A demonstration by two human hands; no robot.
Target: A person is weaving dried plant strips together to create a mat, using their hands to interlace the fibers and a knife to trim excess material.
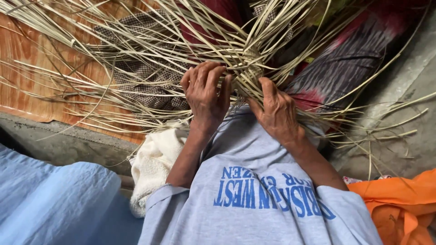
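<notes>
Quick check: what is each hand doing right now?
Left hand: fingers curled shut on the pale dried woven straw strips.
Right hand: thumb pressed into the same woven strips, gripping them.

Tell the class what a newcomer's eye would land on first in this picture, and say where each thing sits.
First come the two hands at centre: the left hand and right hand both closed in a grip on a woven knot of pale straw strips. Loose strips fan out from it across the upper half. An orange cloth glows at lower right, and a cream towel lies at the person's left elbow.
</notes>
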